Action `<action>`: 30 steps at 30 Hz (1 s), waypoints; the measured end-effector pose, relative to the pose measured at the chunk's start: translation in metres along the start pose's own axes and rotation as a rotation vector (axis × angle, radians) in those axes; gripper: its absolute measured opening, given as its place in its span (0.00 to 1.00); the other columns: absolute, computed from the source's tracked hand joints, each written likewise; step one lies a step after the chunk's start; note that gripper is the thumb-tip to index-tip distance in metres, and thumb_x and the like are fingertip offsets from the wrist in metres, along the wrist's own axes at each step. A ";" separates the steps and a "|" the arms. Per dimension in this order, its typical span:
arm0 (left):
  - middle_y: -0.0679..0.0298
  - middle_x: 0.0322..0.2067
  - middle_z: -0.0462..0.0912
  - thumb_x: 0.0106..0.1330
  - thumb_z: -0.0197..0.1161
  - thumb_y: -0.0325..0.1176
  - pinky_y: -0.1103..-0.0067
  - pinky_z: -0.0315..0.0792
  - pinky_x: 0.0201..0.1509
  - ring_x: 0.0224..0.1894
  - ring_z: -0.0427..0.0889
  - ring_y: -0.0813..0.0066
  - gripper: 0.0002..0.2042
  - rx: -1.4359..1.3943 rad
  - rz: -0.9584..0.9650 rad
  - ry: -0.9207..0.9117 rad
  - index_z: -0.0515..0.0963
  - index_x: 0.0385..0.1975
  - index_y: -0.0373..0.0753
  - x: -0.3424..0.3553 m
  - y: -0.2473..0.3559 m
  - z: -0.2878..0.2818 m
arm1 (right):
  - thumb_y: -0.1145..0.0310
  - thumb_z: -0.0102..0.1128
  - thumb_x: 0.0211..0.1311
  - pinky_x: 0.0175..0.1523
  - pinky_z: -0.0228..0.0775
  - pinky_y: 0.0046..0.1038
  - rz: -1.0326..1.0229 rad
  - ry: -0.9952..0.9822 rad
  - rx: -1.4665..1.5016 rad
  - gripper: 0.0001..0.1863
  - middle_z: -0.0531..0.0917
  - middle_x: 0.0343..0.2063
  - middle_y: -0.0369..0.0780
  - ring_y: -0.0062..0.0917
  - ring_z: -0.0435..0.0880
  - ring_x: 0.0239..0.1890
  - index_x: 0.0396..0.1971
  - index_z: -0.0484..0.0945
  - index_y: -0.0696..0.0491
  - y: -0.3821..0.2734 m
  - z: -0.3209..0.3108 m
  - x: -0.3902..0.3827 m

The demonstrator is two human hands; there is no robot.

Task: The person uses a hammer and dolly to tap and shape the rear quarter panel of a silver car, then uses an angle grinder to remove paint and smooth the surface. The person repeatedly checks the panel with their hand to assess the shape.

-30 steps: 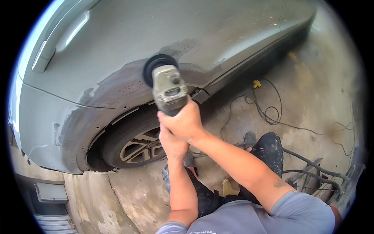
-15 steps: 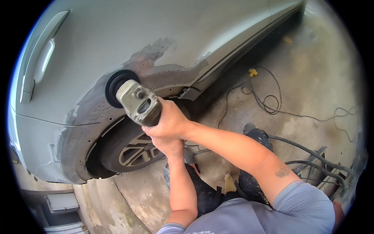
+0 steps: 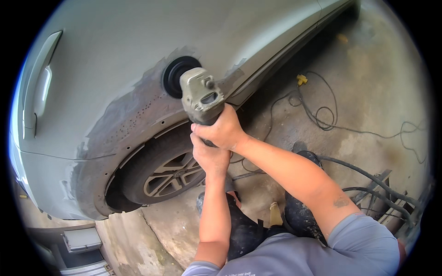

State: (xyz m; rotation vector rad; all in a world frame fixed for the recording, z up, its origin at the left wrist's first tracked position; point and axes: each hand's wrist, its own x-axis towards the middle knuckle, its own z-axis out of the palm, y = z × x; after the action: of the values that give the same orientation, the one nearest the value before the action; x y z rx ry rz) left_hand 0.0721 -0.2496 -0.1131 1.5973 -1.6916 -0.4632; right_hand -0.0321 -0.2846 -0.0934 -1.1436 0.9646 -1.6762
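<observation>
- A stained concrete floor [image 3: 368, 92] fills the right and lower part of the frame, and a grey car body [image 3: 138, 55] curves across the upper left.
- A grey angle grinder [image 3: 201, 94] sits just above the middle of the frame, its black round pad [image 3: 174, 76] pressed flat against the car panel, on a dull sanded patch [image 3: 133, 115] above the wheel arch.
- The right hand [image 3: 223, 131] is clenched around the grinder's body from the right, knuckles up, its forearm running down to the lower right into a grey sleeve [image 3: 363, 239].
- The left hand [image 3: 209, 156] sits just below the right one, fingers closed on the rear of the grinder's handle, forearm rising almost straight from the lower edge.
- Below and left of the hands, the car's wheel [image 3: 168, 172] with its spoked rim shows inside the arch.
- A door handle [image 3: 39, 78] lies at the far upper left.
- Thin black cables [image 3: 322, 115] loop over the floor at the upper right, near a small yellow plug [image 3: 301, 79].
- Thicker black hoses [image 3: 368, 177] run at the right, beside the person's dark trousered knees [image 3: 299, 211].
</observation>
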 end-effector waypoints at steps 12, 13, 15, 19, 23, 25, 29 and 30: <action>0.49 0.52 0.86 0.60 0.77 0.34 0.65 0.77 0.58 0.53 0.87 0.56 0.34 -0.117 0.138 0.169 0.69 0.64 0.32 -0.007 -0.006 0.051 | 0.65 0.75 0.43 0.51 0.81 0.36 -0.107 -0.014 -0.164 0.28 0.89 0.36 0.51 0.44 0.91 0.41 0.46 0.81 0.61 -0.009 -0.017 0.009; 0.49 0.52 0.85 0.61 0.75 0.33 0.64 0.77 0.58 0.54 0.87 0.55 0.30 -0.180 0.157 0.155 0.71 0.62 0.32 -0.012 -0.007 0.055 | 0.65 0.74 0.41 0.52 0.81 0.41 -0.193 -0.141 -0.258 0.30 0.88 0.37 0.54 0.53 0.88 0.43 0.48 0.80 0.60 -0.009 -0.016 0.009; 0.49 0.51 0.86 0.63 0.73 0.32 0.65 0.77 0.57 0.54 0.87 0.56 0.27 -0.290 0.174 0.157 0.72 0.61 0.31 -0.016 -0.014 0.056 | 0.64 0.74 0.40 0.52 0.81 0.43 -0.211 -0.234 -0.302 0.31 0.88 0.38 0.55 0.54 0.87 0.44 0.49 0.79 0.60 -0.006 -0.007 0.008; 0.50 0.47 0.88 0.61 0.75 0.35 0.64 0.77 0.55 0.51 0.87 0.51 0.30 -0.120 0.106 0.115 0.71 0.61 0.34 0.003 0.019 0.038 | 0.66 0.75 0.44 0.52 0.80 0.33 -0.028 -0.003 -0.052 0.25 0.90 0.37 0.47 0.33 0.90 0.40 0.44 0.82 0.60 -0.015 -0.028 0.020; 0.51 0.48 0.88 0.60 0.76 0.34 0.65 0.78 0.55 0.51 0.88 0.56 0.28 -0.144 0.166 0.153 0.73 0.59 0.34 -0.006 -0.003 0.048 | 0.66 0.76 0.43 0.51 0.81 0.33 -0.108 -0.087 -0.153 0.27 0.90 0.38 0.48 0.36 0.90 0.41 0.47 0.82 0.59 -0.013 -0.020 0.015; 0.53 0.47 0.88 0.59 0.76 0.31 0.66 0.78 0.54 0.49 0.88 0.61 0.25 -0.307 0.189 0.269 0.76 0.55 0.34 -0.021 -0.011 0.056 | 0.65 0.77 0.42 0.54 0.80 0.32 -0.184 -0.316 -0.327 0.34 0.89 0.41 0.51 0.45 0.90 0.45 0.54 0.80 0.58 -0.003 -0.007 0.008; 0.49 0.51 0.85 0.58 0.77 0.32 0.65 0.77 0.56 0.53 0.86 0.55 0.29 -0.067 0.090 0.130 0.74 0.58 0.32 -0.007 -0.018 0.045 | 0.63 0.77 0.41 0.50 0.82 0.37 -0.109 -0.075 -0.138 0.27 0.89 0.37 0.53 0.48 0.90 0.42 0.43 0.82 0.59 -0.012 -0.011 0.014; 0.48 0.52 0.84 0.58 0.78 0.34 0.65 0.76 0.57 0.54 0.85 0.53 0.33 -0.166 0.123 0.145 0.70 0.62 0.32 0.000 0.001 0.036 | 0.63 0.78 0.42 0.50 0.82 0.35 -0.010 -0.013 -0.039 0.26 0.89 0.38 0.53 0.46 0.90 0.42 0.42 0.82 0.59 -0.021 -0.014 0.016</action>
State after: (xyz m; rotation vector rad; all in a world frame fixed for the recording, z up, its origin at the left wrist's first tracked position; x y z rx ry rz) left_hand 0.0450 -0.2578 -0.1361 1.3665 -1.5886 -0.4048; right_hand -0.0530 -0.2914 -0.0737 -1.1863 0.9887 -1.6623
